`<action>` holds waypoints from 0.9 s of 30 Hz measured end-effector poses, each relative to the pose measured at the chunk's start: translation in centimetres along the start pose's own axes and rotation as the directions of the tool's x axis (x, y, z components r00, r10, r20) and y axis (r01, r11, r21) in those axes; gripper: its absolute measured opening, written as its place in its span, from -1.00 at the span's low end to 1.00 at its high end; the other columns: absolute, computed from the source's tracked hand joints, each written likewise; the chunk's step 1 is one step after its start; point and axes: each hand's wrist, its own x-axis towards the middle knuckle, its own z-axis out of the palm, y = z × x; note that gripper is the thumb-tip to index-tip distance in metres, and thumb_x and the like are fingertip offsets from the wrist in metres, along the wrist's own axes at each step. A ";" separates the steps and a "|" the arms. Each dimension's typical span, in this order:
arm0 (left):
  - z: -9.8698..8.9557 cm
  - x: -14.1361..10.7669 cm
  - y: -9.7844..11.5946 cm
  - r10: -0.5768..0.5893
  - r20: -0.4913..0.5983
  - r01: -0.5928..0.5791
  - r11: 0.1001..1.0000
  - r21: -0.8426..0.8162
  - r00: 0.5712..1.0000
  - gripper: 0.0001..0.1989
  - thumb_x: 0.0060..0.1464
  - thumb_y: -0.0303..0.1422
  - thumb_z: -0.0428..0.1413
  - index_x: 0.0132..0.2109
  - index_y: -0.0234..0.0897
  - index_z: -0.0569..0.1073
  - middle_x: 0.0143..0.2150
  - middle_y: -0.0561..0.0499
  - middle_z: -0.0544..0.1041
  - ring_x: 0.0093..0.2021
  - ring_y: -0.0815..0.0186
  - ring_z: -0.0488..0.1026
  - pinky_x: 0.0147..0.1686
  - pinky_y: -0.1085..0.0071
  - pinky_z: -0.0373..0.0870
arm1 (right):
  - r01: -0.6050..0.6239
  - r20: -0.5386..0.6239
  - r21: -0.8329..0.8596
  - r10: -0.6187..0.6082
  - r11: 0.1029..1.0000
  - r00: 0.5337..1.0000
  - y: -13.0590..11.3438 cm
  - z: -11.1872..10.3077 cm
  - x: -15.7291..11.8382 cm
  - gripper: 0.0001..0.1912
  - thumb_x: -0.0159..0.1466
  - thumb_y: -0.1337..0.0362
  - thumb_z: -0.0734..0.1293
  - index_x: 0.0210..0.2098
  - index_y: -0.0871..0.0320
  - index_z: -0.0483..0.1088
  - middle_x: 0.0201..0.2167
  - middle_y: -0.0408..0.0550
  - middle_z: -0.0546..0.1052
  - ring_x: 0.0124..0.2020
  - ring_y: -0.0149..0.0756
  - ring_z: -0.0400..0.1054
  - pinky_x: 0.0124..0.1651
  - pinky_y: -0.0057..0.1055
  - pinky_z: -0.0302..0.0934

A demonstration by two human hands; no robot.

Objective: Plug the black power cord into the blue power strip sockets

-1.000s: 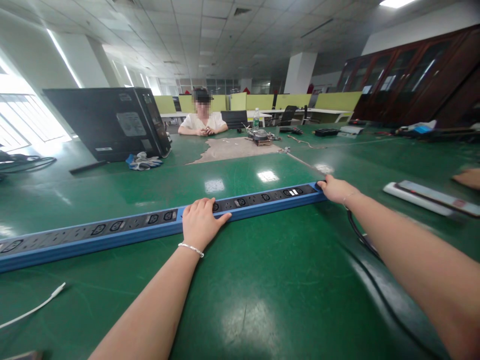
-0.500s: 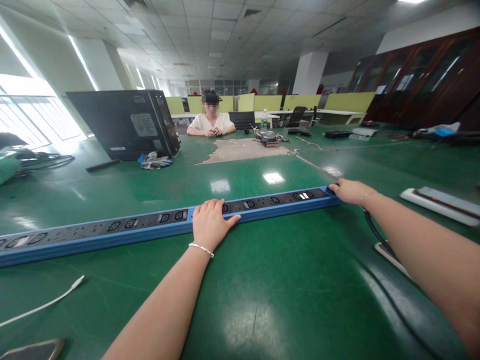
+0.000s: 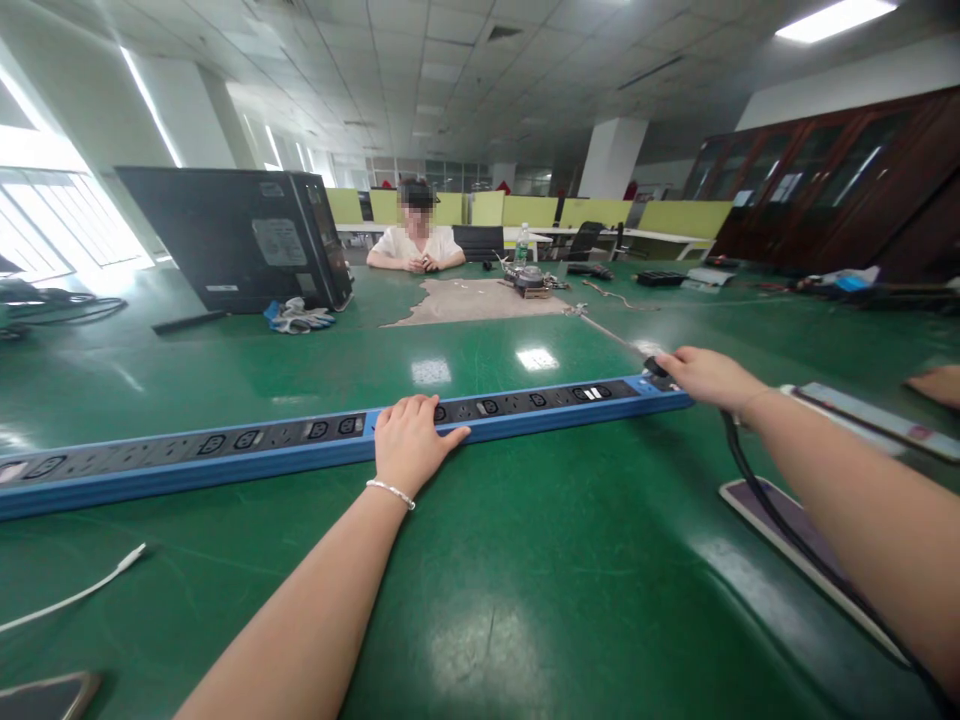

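A long blue power strip (image 3: 487, 430) with black sockets along its top lies across the table in front of me. My left hand (image 3: 412, 435) holds it near the middle, fingers over the top and far edge, thumb along the near side. At the strip's right end, my right hand (image 3: 697, 375) pinches a black plug (image 3: 655, 366) between thumb and fingers. The plug is just over the strip's end piece; whether it touches is unclear. A black cable (image 3: 739, 455) hangs from under my right hand and runs down to the right, over a phone (image 3: 795, 550).
A black computer case (image 3: 240, 240) stands back left, with work gloves (image 3: 298, 316) beside it. Across the table (image 3: 555, 560) sits a person (image 3: 416, 240). Another person's hand (image 3: 937, 385) rests at the right edge. A white cable (image 3: 82, 597) lies front left.
My right hand has lifted slightly off the strip's right end, baring the end piece and the black plug. My left hand stays on the strip. Another person's hand has appeared at the right edge.
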 end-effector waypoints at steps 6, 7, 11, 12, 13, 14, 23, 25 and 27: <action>0.0 0.0 0.0 -0.015 0.014 0.014 1.000 0.007 1.000 -0.41 0.00 0.06 0.02 0.07 -0.22 0.38 0.04 -0.13 0.46 0.08 0.09 0.31 0.08 0.17 0.13 | -0.015 0.085 -0.023 0.016 1.000 0.996 -1.6 3.6 1.2 -0.50 0.31 0.05 -0.01 -0.23 0.26 0.41 -0.18 0.23 0.49 -0.13 -0.09 0.39 -0.12 -0.32 0.19; 0.0 0.0 0.0 -0.011 0.010 0.011 1.000 0.010 1.000 -0.41 0.00 0.06 0.02 0.07 -0.22 0.38 0.04 -0.12 0.46 0.08 0.09 0.31 0.07 0.18 0.13 | -0.029 0.087 -0.026 0.031 0.999 0.996 -1.7 3.8 1.3 -0.49 0.31 0.04 -0.01 -0.21 0.26 0.41 -0.17 0.24 0.49 -0.13 -0.09 0.39 -0.11 -0.32 0.19; 0.1 -0.1 -0.1 0.006 -0.005 -0.006 1.000 0.007 1.000 -0.40 0.00 0.06 0.02 0.07 -0.25 0.37 0.03 -0.12 0.46 0.08 0.10 0.31 0.06 0.16 0.14 | -0.048 0.091 -0.027 0.051 0.998 0.995 -1.8 3.9 1.7 -0.48 0.31 0.03 -0.02 -0.18 0.26 0.39 -0.14 0.26 0.48 -0.11 -0.06 0.39 -0.11 -0.29 0.20; 0.1 -0.1 -0.1 0.006 -0.008 -0.006 1.000 0.005 1.000 -0.40 0.00 0.06 0.02 0.07 -0.25 0.37 0.03 -0.12 0.46 0.08 0.10 0.31 0.06 0.16 0.14 | -0.043 0.093 -0.028 0.046 0.999 0.995 -1.8 3.9 1.8 -0.49 0.30 0.03 -0.01 -0.18 0.27 0.39 -0.14 0.27 0.48 -0.10 -0.05 0.39 -0.11 -0.28 0.20; 0.1 -0.1 -0.1 0.007 -0.010 -0.007 1.000 0.003 1.000 -0.40 0.00 0.06 0.02 0.06 -0.25 0.37 0.03 -0.12 0.46 0.08 0.10 0.31 0.06 0.16 0.14 | -0.037 0.093 -0.031 0.040 0.999 0.995 -1.8 3.8 1.9 -0.49 0.30 0.03 -0.01 -0.18 0.26 0.39 -0.13 0.27 0.47 -0.10 -0.05 0.39 -0.10 -0.28 0.21; 0.1 -0.1 -0.1 0.009 -0.013 -0.009 1.000 0.001 1.000 -0.40 0.00 0.06 0.02 0.06 -0.26 0.37 0.03 -0.12 0.46 0.08 0.10 0.31 0.06 0.16 0.14 | -0.031 0.092 -0.035 0.034 0.999 0.995 -1.8 3.8 1.9 -0.50 0.30 0.03 0.00 -0.19 0.26 0.39 -0.13 0.27 0.48 -0.10 -0.05 0.39 -0.10 -0.28 0.21; 0.1 0.0 -0.1 0.000 0.008 0.001 1.000 -0.012 1.000 -0.41 0.00 0.06 0.01 0.06 -0.23 0.38 0.03 -0.13 0.46 0.08 0.08 0.31 0.06 0.16 0.13 | -0.044 0.109 -0.033 0.047 0.999 0.993 -1.6 4.2 2.4 -0.51 0.31 0.07 0.00 -0.16 0.26 0.40 -0.10 0.28 0.47 -0.07 -0.04 0.37 -0.06 -0.26 0.21; 0.1 0.0 -0.1 0.000 0.009 0.000 1.000 -0.015 1.000 -0.41 0.00 0.06 0.02 0.07 -0.23 0.37 0.03 -0.13 0.46 0.08 0.08 0.31 0.06 0.16 0.13 | -0.025 0.114 -0.049 0.031 0.998 0.993 -1.4 4.3 2.4 -0.52 0.31 0.08 -0.01 -0.15 0.22 0.40 -0.10 0.24 0.47 -0.06 -0.05 0.37 -0.05 -0.27 0.21; 0.1 0.0 0.0 -0.004 0.013 0.004 1.000 -0.013 1.000 -0.41 0.00 0.06 0.02 0.07 -0.22 0.37 0.04 -0.13 0.45 0.08 0.09 0.31 0.07 0.16 0.13 | -0.007 0.109 -0.056 0.013 0.998 0.994 -1.3 4.3 2.5 -0.55 0.31 0.09 0.00 -0.17 0.18 0.41 -0.11 0.21 0.48 -0.07 -0.05 0.37 -0.06 -0.26 0.21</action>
